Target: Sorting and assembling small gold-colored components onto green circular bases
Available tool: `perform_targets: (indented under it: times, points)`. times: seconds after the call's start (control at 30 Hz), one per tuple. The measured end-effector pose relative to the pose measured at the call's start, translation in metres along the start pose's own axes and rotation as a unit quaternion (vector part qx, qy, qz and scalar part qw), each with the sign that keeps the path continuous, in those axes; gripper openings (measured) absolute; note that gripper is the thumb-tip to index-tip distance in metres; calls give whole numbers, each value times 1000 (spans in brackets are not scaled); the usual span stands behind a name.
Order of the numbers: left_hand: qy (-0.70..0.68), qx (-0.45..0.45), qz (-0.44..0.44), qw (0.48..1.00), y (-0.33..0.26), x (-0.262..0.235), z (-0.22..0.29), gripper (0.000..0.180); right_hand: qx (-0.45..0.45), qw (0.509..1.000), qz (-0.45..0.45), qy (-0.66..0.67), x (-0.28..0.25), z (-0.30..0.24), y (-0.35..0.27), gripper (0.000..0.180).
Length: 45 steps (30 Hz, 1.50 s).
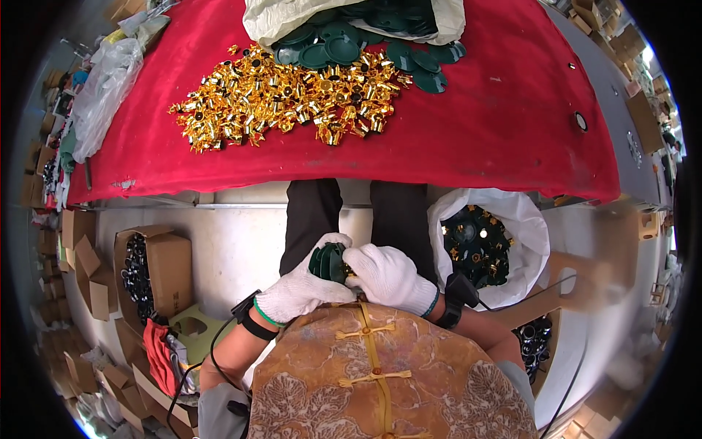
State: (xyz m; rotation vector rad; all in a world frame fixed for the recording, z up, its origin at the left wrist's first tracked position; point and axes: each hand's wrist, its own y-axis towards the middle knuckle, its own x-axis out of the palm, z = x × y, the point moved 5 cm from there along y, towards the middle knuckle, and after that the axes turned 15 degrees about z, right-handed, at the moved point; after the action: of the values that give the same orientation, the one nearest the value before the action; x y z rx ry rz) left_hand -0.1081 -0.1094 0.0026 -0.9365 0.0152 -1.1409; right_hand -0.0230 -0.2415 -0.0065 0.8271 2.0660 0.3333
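Observation:
Both hands wear white knit gloves and meet in front of my body, above my lap. My left hand [307, 287] is closed round a small stack of dark green plastic discs [328, 262]. Against the right side of that stack, my right hand [390, 275] has its fingers curled in. A bit of shiny gold shows by its fingertips, probably one of the small gold parts, mostly hidden by the glove. On the red-covered table [482, 139] lies a wide heap of small gold pronged parts [285, 99]. Behind it, green discs [341, 50] spill from a white sack [263, 18].
Right of my legs stands a white bag [530, 252] holding green discs with gold parts on them. A cardboard box [170, 271] of black parts is at the left, another box of black parts [534, 344] at the lower right. Clear plastic bags [110, 91] hang at the table's left edge.

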Motion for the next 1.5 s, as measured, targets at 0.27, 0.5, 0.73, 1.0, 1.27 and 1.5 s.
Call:
perform_targets:
  times: [0.27, 0.5, 0.73, 1.0, 1.27, 1.5]
  points:
    - [271, 368, -3, 889, -2, 5, 17, 69, 91, 988, 82, 94, -4, -5, 5, 25]
    - [401, 521, 66, 751, -2, 12, 18, 65, 563, 704, -128, 414, 8, 14, -4, 22]
    - [-6, -15, -23, 1000, 2, 0, 3, 84, -12, 999, 30, 23, -16, -9, 14, 47]
    - [115, 167, -33, 979, 8, -4, -4, 86, 91, 996, 20, -6, -2, -6, -3, 38]
    - [358, 557, 32, 749, 1, 12, 14, 76, 229, 962, 54, 143, 6, 7, -7, 24]
    - [257, 333, 65, 905, 24, -9, -5, 80, 480, 820, -99, 295, 0, 18, 1, 28]
